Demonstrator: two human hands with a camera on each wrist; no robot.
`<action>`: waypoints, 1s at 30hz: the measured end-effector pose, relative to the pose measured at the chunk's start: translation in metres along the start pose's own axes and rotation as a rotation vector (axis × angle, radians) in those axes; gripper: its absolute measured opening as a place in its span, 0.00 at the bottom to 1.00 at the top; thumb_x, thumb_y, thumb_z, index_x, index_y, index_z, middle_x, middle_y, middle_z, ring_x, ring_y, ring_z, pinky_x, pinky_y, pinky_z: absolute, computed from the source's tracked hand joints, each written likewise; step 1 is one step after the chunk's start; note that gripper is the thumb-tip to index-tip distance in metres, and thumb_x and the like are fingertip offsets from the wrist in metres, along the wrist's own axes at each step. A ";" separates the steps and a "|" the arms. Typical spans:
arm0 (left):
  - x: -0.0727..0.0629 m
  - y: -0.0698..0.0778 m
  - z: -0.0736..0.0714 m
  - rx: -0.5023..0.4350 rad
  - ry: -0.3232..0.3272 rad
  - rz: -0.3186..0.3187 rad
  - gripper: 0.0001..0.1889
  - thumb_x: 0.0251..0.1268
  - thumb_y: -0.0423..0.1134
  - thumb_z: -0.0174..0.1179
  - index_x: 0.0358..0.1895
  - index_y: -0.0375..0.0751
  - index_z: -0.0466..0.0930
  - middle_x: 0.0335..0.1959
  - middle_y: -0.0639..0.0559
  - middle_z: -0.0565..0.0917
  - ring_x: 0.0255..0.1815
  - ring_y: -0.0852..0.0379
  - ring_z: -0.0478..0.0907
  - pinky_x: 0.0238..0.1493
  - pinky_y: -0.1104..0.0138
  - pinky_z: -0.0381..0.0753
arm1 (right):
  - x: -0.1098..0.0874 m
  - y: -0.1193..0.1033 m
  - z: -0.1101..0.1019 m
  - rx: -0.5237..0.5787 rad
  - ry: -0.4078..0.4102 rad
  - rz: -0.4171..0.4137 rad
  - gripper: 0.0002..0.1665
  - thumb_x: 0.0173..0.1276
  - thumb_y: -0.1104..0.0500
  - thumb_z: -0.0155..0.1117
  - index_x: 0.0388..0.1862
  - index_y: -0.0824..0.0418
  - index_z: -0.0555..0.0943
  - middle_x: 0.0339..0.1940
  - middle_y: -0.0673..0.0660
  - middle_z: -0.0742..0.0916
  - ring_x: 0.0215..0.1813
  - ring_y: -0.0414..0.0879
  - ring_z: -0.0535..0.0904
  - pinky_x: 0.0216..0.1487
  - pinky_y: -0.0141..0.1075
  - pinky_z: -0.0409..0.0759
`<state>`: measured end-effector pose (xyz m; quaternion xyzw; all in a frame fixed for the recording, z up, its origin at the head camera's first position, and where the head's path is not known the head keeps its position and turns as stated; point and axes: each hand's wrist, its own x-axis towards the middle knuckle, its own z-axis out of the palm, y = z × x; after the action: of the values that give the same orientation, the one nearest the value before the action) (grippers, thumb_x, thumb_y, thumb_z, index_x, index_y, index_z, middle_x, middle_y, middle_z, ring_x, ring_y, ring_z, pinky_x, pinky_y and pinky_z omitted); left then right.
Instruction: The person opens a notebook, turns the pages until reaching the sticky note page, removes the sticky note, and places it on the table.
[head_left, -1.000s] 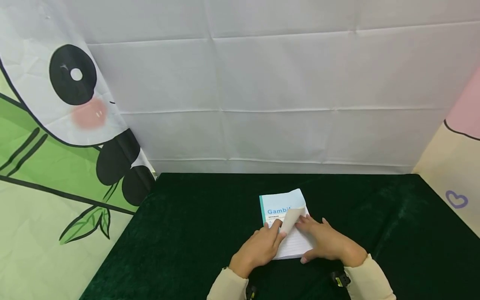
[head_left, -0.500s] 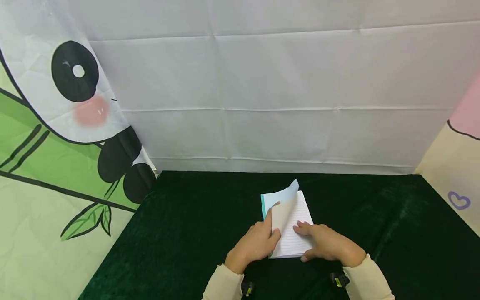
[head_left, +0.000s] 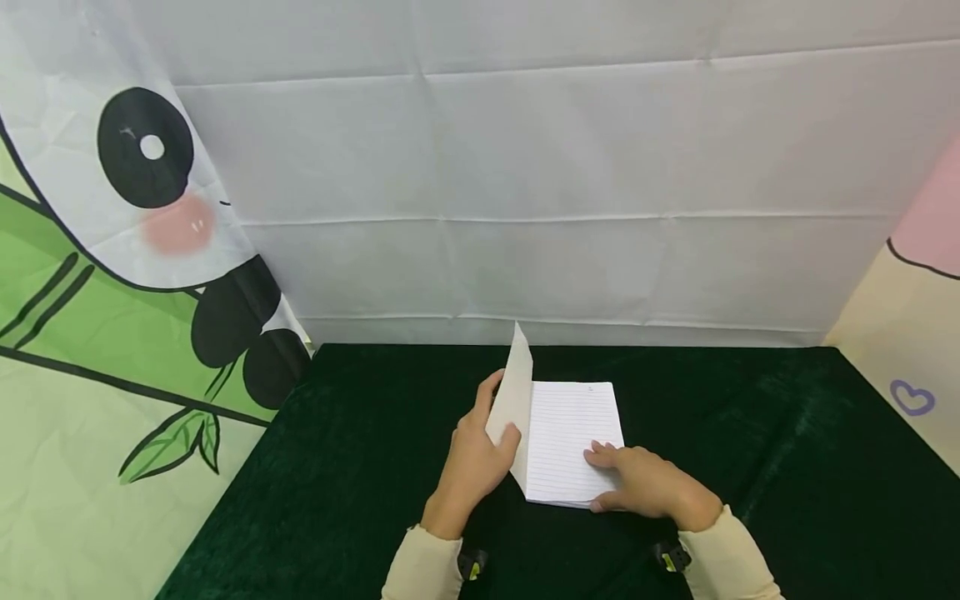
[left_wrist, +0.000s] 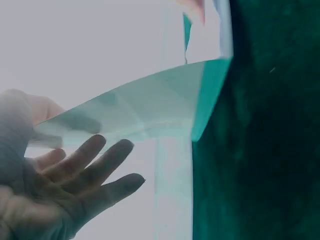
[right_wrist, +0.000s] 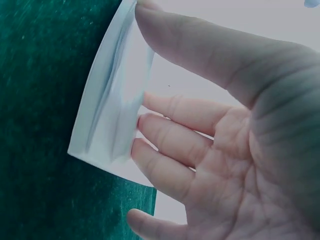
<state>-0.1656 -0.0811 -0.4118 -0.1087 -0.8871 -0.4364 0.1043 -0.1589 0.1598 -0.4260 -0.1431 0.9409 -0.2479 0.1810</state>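
A notebook (head_left: 573,442) lies on the dark green cloth with its lined first page facing up. Its front cover (head_left: 516,408) stands nearly upright along the left side, pale inner face toward the page. My left hand (head_left: 474,462) pinches this cover, thumb on the inner face and fingers behind. In the left wrist view the cover's outer side, with a teal spine strip (left_wrist: 212,95), rises above the spread fingers. My right hand (head_left: 648,483) rests at the page's lower right, fingertips on the paper and thumb by the bottom edge. The right wrist view shows the page edges (right_wrist: 107,100) beside its fingers.
The dark green cloth (head_left: 360,467) covers the table on all sides of the notebook. Behind it hangs a creased white sheet (head_left: 555,150). A printed panda backdrop (head_left: 150,225) stands at the left and a cream and pink one (head_left: 900,350) at the right.
My left hand has moved left, swinging the notebook's cover up and over to the left and baring the lined page. The right hand has stayed near the lower right corner.
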 end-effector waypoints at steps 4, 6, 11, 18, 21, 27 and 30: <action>0.004 0.001 -0.011 0.035 0.080 -0.007 0.36 0.62 0.31 0.57 0.75 0.49 0.60 0.58 0.41 0.80 0.42 0.53 0.78 0.35 0.65 0.80 | 0.001 0.000 -0.002 0.017 -0.004 0.017 0.44 0.56 0.51 0.78 0.71 0.60 0.74 0.77 0.61 0.72 0.80 0.60 0.64 0.77 0.59 0.62; 0.005 0.001 -0.016 0.077 0.112 -0.016 0.34 0.61 0.30 0.57 0.73 0.47 0.64 0.55 0.42 0.78 0.40 0.54 0.75 0.35 0.66 0.77 | 0.003 0.001 -0.003 0.017 -0.004 0.014 0.44 0.56 0.51 0.78 0.71 0.60 0.74 0.77 0.61 0.72 0.80 0.60 0.64 0.77 0.59 0.62; 0.007 0.002 -0.027 0.199 0.123 -0.068 0.25 0.63 0.31 0.58 0.64 0.48 0.76 0.46 0.43 0.78 0.31 0.57 0.70 0.29 0.69 0.70 | 0.005 0.005 -0.004 0.027 -0.002 0.008 0.44 0.56 0.52 0.78 0.71 0.61 0.74 0.77 0.61 0.72 0.80 0.60 0.63 0.77 0.59 0.61; 0.005 -0.001 -0.038 0.292 0.085 -0.117 0.20 0.65 0.33 0.63 0.60 0.42 0.80 0.50 0.39 0.77 0.38 0.52 0.74 0.36 0.62 0.79 | 0.006 0.007 -0.004 0.037 -0.001 0.000 0.43 0.56 0.52 0.78 0.70 0.62 0.74 0.76 0.61 0.73 0.80 0.60 0.64 0.77 0.59 0.61; 0.004 -0.003 -0.041 0.305 0.062 -0.144 0.22 0.63 0.33 0.66 0.62 0.38 0.79 0.52 0.37 0.76 0.42 0.50 0.76 0.43 0.58 0.82 | 0.007 0.007 -0.003 0.041 -0.004 0.001 0.43 0.57 0.51 0.78 0.70 0.61 0.74 0.77 0.61 0.73 0.80 0.59 0.64 0.78 0.58 0.61; 0.006 -0.010 -0.047 0.305 -0.005 -0.216 0.26 0.61 0.34 0.70 0.63 0.35 0.77 0.53 0.37 0.75 0.45 0.49 0.76 0.48 0.56 0.83 | 0.009 0.008 -0.003 0.046 -0.004 0.003 0.42 0.58 0.50 0.77 0.70 0.62 0.74 0.77 0.61 0.73 0.80 0.59 0.64 0.78 0.58 0.61; 0.006 -0.015 -0.051 0.297 -0.035 -0.249 0.27 0.61 0.34 0.70 0.63 0.35 0.76 0.55 0.36 0.75 0.47 0.48 0.76 0.51 0.54 0.83 | 0.009 0.008 -0.003 0.046 -0.005 0.009 0.42 0.58 0.50 0.77 0.70 0.62 0.75 0.76 0.61 0.73 0.80 0.60 0.64 0.77 0.59 0.61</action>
<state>-0.1707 -0.1295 -0.3910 0.0110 -0.9499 -0.3084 0.0488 -0.1699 0.1643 -0.4304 -0.1353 0.9351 -0.2682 0.1877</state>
